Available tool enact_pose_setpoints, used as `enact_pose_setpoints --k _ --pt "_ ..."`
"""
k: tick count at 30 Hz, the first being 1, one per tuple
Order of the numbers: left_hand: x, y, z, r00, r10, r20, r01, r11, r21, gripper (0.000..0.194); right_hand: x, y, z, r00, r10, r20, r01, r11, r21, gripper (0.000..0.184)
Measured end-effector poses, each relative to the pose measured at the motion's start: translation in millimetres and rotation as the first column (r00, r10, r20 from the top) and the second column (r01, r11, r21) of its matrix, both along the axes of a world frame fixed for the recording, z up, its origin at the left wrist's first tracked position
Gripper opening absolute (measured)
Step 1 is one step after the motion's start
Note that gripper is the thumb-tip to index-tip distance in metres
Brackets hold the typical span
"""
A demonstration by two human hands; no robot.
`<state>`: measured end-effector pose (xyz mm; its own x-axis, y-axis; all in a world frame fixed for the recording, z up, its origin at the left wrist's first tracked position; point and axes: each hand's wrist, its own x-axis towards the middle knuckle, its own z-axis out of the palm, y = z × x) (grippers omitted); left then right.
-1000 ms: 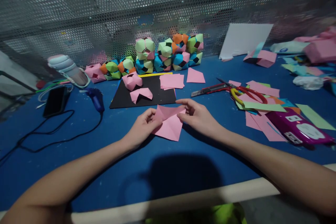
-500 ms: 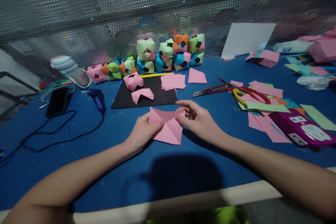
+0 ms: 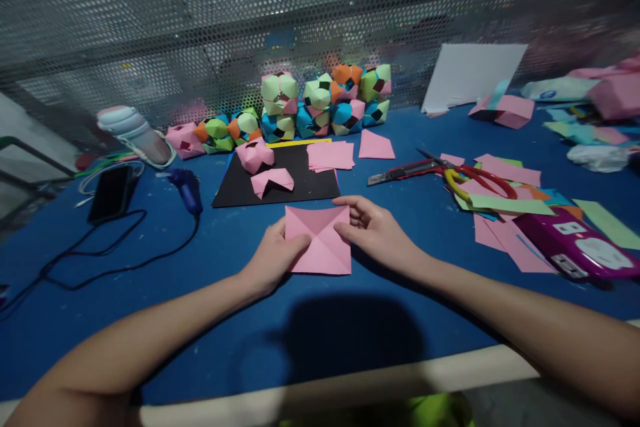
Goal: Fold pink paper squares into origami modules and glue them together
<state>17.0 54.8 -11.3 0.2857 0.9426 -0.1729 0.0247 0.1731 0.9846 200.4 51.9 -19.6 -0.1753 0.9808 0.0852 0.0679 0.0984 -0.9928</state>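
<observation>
Jointly, left hand (image 3: 273, 255) and right hand (image 3: 377, 232) pinch opposite sides of a creased pink paper (image 3: 323, 255) over a blue counter (image 3: 210, 340); black card (image 3: 315, 188) lies beyond.

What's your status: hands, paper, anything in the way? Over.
Left hand gripping pink sheet; right hand, thumb on its right side. Sheet spread open, crease lines crossing. Nearest clutter: black card just beyond.

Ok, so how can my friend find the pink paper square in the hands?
Find the big blue table, then the flat black sheet on it. Nearer the person, the left hand and right hand hold the pink paper square. Unlike the pink paper stack on that sheet, it's in both hands, with creases crossing in its middle.
</observation>
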Motion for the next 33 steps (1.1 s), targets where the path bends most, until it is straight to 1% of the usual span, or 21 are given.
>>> enact_pose_setpoints --k 4,7,11,14,18,21,23,25,29,33 --pt "0.9 -0.2 1.6 1.000 0.005 -0.018 -0.005 1.000 0.000 0.036 -0.6 0.4 0.2 1.000 0.001 -0.006 -0.001 1.000 -0.005 0.037" --pt "1.3 -0.3 1.4 1.000 0.005 -0.018 -0.004 1.000 0.028 0.036 -2.2 0.4 1.4 0.999 -0.001 -0.042 0.000 1.000 -0.023 0.035" --pt "1.5 -0.5 0.3 0.999 0.013 -0.036 -0.011 0.998 0.055 0.037 -3.1 0.5 2.6 0.999 -0.008 -0.050 0.006 0.999 -0.047 0.034" --pt "1.7 -0.9 0.0 0.998 0.004 -0.055 0.000 0.998 0.062 0.034 -2.6 0.7 3.5 0.998 -0.017 -0.055 0.014 0.998 -0.057 0.034" --pt "1.0 -0.5 -2.3 1.000 -0.014 -0.027 0.016 0.999 0.051 0.029 -3.2 1.0 5.5 0.994 -0.045 -0.096 0.037 0.995 -0.088 0.036" --pt "-1.0 0.7 -5.1 0.998 0.023 -0.053 -0.020 0.999 0.050 0.022 -4.5 1.1 6.5 0.986 -0.093 -0.138 0.078 0.991 -0.109 0.033" --pt "-2.6 1.1 -6.0 0.994 0.047 -0.094 -0.040 0.996 0.079 0.020 -5.1 0.9 6.6 0.983 -0.127 -0.136 0.112 0.988 -0.109 0.032" --pt "-4.0 0.8 -6.0 0.989 0.042 -0.142 -0.024 0.992 0.128 0.022 -5.1 0.2 6.4 0.983 -0.144 -0.118 0.133 0.986 -0.095 0.031" --pt "-5.7 -2.0 -5.0 0.968 0.007 -0.249 0.057 0.967 0.249 0.029 -4.8 -2.7 6.6 0.987 -0.153 -0.044 0.151 0.988 -0.036 0.027" --pt "-5.7 -5.9 -4.0 0.950 -0.040 -0.309 0.144 0.935 0.323 0.034 -5.3 -6.4 8.8 0.992 -0.122 -0.002 0.122 0.992 0.026 0.026"
